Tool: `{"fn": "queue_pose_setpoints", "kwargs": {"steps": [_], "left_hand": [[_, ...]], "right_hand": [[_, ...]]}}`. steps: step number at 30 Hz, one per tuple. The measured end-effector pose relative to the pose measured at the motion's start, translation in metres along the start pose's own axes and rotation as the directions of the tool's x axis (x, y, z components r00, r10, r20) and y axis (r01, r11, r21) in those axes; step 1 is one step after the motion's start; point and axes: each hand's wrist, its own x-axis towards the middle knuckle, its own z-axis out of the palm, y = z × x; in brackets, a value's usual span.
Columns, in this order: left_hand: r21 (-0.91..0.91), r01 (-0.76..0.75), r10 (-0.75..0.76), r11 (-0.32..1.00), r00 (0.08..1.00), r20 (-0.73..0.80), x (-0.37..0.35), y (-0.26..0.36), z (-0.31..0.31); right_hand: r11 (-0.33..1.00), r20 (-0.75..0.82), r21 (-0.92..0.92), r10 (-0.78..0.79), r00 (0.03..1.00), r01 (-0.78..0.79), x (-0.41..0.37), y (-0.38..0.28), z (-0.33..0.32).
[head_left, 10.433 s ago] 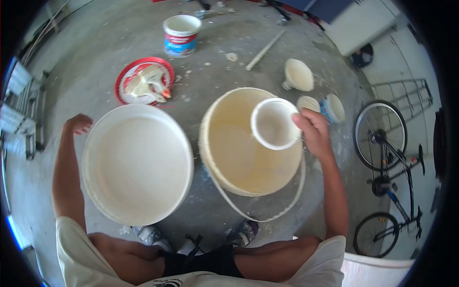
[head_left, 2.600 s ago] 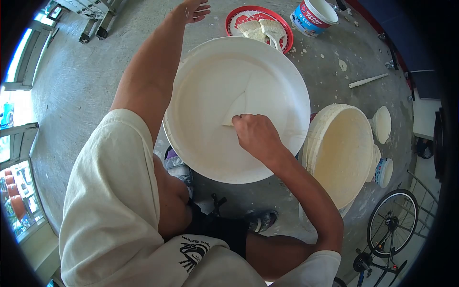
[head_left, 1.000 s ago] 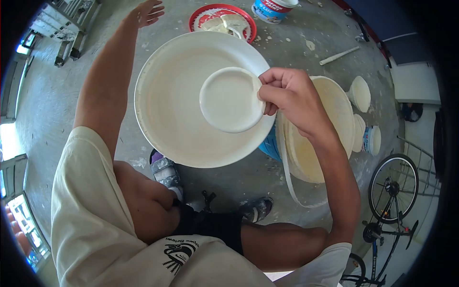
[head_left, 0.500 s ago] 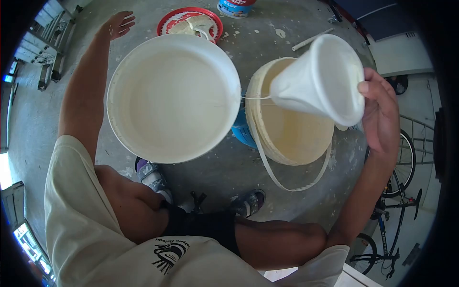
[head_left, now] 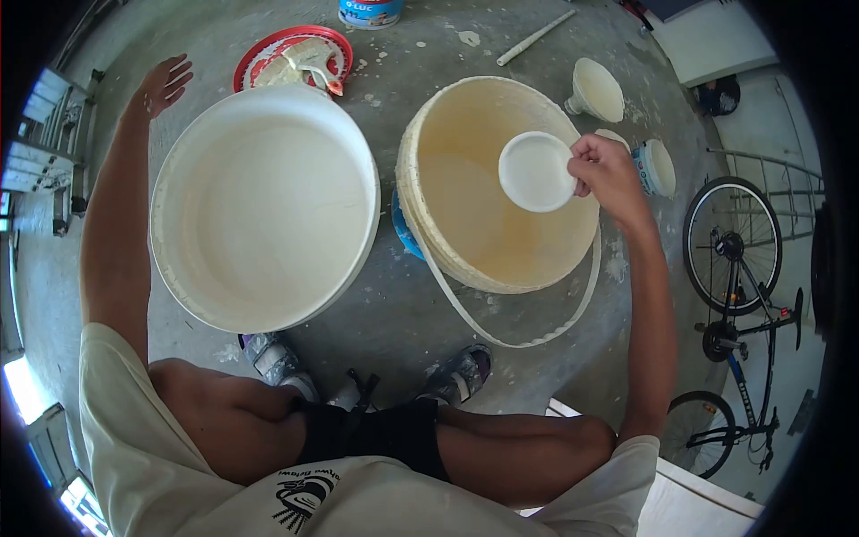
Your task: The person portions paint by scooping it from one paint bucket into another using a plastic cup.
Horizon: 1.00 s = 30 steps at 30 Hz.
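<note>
My right hand (head_left: 610, 179) pinches the rim of a small white cup (head_left: 537, 172), held over the open mouth of a big cream-coated bucket (head_left: 456, 170). Pale tan residue lines that bucket, and its strap handle hangs toward me. To its left is a wide white tub (head_left: 259, 215) with a whitish inside. My left hand (head_left: 166, 85) is beyond the tub's upper left side, fingers spread, holding nothing. A white funnel (head_left: 598, 89) lies on the floor right of the bucket.
Further off are a red lid (head_left: 295, 58) bearing a pale lump, a blue paint can (head_left: 369, 12) and a pale stick (head_left: 537, 38). A small container (head_left: 658, 168) lies right of my right hand. A bicycle (head_left: 734, 295) stands at the right.
The funnel has left my right hand and lies on the floor. My right hand has moved in over the bucket and now holds the small cup. The view has shifted.
</note>
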Motion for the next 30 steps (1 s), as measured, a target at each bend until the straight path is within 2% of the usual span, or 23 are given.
{"fn": "queue_pose_setpoints", "kwargs": {"steps": [2,3,5,6,8,9,11,12,14,15,17,20,21,25,27,30], "left_hand": [[-0.012,-0.082,0.081,0.997,0.995,-0.059,0.002,0.007,0.005],[-0.007,-0.086,0.085,0.996,0.995,-0.05,0.0,0.014,0.011],[0.078,-0.398,0.404,0.914,0.911,-0.085,-0.003,0.035,0.018],[0.081,-0.401,0.406,0.913,0.91,-0.077,-0.017,0.049,0.029],[0.076,-0.683,0.684,0.726,0.729,0.02,-0.036,0.077,0.055],[0.075,-0.684,0.684,0.725,0.728,0.028,-0.054,0.094,0.072],[-0.065,-0.72,0.711,0.691,0.662,0.237,-0.099,0.119,0.116],[-0.066,-0.718,0.709,0.693,0.662,0.243,-0.11,0.121,0.135],[-0.034,-0.777,0.715,0.628,0.56,0.419,-0.13,0.125,0.168],[-0.034,-0.778,0.716,0.627,0.558,0.419,-0.142,0.126,0.184],[-0.088,-0.78,0.657,0.62,0.454,0.602,-0.165,0.126,0.212],[-0.024,-0.836,0.645,0.548,0.404,0.648,-0.178,0.119,0.235],[-0.051,-0.826,0.633,0.562,0.389,0.669,-0.175,0.117,0.239],[-0.026,-0.805,0.611,0.593,0.429,0.665,-0.166,0.11,0.243],[-0.035,-0.75,0.598,0.661,0.498,0.627,-0.168,0.109,0.243],[-0.059,-0.721,0.577,0.691,0.501,0.645,-0.173,0.11,0.241]], "right_hand": [[1.0,-0.015,-0.003,0.006,1.0,-0.006,0.003,0.01,0.003],[0.997,-0.021,-0.063,-0.042,0.999,0.041,0.004,0.014,0.006],[0.978,-0.041,-0.172,-0.126,0.991,0.117,0.007,0.023,0.01],[0.979,-0.047,-0.169,-0.121,0.992,0.111,0.007,0.023,0.011],[0.903,-0.046,-0.364,-0.261,0.964,0.228,0.007,0.023,0.014],[0.905,-0.052,-0.363,-0.256,0.965,0.221,0.007,0.022,0.016],[0.887,-0.053,-0.418,-0.24,0.969,0.197,0.006,0.018,0.019],[0.889,-0.056,-0.417,-0.235,0.97,0.191,0.006,0.019,0.021],[0.844,-0.061,-0.496,-0.27,0.961,0.206,0.007,0.019,0.024],[0.844,-0.062,-0.495,-0.271,0.96,0.206,0.007,0.02,0.026],[0.798,-0.073,-0.556,-0.325,0.943,0.232,0.006,0.021,0.028],[0.774,-0.085,-0.576,-0.378,0.922,0.264,0.004,0.02,0.031],[0.774,-0.084,-0.576,-0.377,0.923,0.263,0.004,0.02,0.031],[0.757,-0.113,-0.58,-0.439,0.892,0.299,0.003,0.018,0.032],[0.754,-0.12,-0.581,-0.451,0.885,0.305,0.005,0.017,0.031],[0.737,-0.127,-0.586,-0.494,0.86,0.337,0.008,0.016,0.033]]}}
